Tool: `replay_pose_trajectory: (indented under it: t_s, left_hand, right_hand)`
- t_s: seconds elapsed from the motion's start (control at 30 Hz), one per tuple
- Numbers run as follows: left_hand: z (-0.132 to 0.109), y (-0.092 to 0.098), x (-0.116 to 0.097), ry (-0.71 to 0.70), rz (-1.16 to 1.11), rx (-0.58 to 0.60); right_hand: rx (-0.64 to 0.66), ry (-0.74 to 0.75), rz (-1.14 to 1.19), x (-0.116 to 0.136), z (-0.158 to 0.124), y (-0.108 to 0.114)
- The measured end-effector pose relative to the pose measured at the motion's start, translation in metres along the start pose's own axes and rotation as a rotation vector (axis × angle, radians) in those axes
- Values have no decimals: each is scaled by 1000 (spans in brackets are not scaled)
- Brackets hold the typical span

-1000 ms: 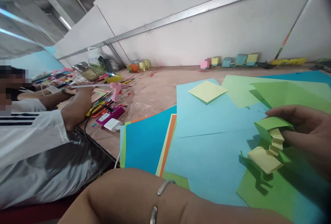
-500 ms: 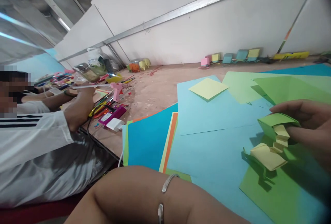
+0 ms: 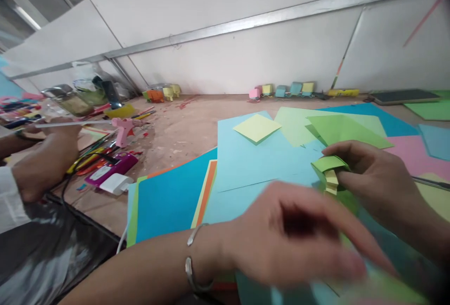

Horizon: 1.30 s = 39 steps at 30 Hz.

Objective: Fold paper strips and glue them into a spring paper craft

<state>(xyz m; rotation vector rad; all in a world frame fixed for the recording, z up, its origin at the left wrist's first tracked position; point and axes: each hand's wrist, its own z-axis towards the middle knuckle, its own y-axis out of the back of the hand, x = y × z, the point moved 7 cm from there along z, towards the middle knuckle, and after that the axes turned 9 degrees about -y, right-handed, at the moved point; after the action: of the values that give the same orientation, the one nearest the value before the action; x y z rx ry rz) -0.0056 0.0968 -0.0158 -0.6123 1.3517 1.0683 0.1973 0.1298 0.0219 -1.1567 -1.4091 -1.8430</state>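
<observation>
My right hand (image 3: pixel 372 173) holds a small green folded paper box (image 3: pixel 329 163) between thumb and fingers. From the box hangs a pale yellow accordion-folded paper strip (image 3: pixel 331 182). My left hand (image 3: pixel 295 234), with a silver bangle at the wrist, is in front of and below it, smeared by motion. Its thumb and forefinger stretch to the right, apart, with nothing visible between them. The lower end of the strip is hidden behind my left hand. Under both hands lie light blue paper sheets (image 3: pixel 246 159) and green paper.
A yellow paper square (image 3: pixel 257 128) lies on the blue sheet. Small paper figures (image 3: pixel 281 91) line the wall. At left are a pink glue gun (image 3: pixel 123 131), a purple power strip (image 3: pixel 111 172) and another person's arm (image 3: pixel 49 155). A dark flat object (image 3: pixel 404 96) lies at back right.
My left hand has come into view in front of the paper piece, covering the yellow box with green legs that hung below the strip. The view has swung right.
</observation>
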Motion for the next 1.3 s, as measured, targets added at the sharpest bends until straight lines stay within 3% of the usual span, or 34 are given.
replay_pose_trajectory:
  t_s: [0.03,0.1,0.17,0.3,0.4,0.6,0.8,0.93,1.3]
  left_hand:
    - [10,-1,-15,-14,8,-14]
    - [27,6,-43,-95,201,-162]
    - [39,0,-58,-172,433,-137]
    - [40,-25,-42,-207,704,44]
    - [37,-35,-32,-233,818,103]
    - [42,-25,-34,-265,704,10]
    - [47,-11,-25,-124,588,-85]
    - [49,-8,-27,-120,445,-129]
    - [50,-7,-23,-79,287,-129]
  right_hand:
    - [-9,25,-7,1,0,1]
    - [-36,75,-51,4,0,4]
    - [-56,116,-92,9,-1,5]
    - [-67,205,-79,16,-5,7]
    - [-71,308,-51,21,-9,7]
    - [-106,505,-182,24,-11,6]
    - [-74,442,-186,14,-2,5]
    - [-120,513,-192,16,-2,9]
    - [-348,1177,-573,39,-44,-5]
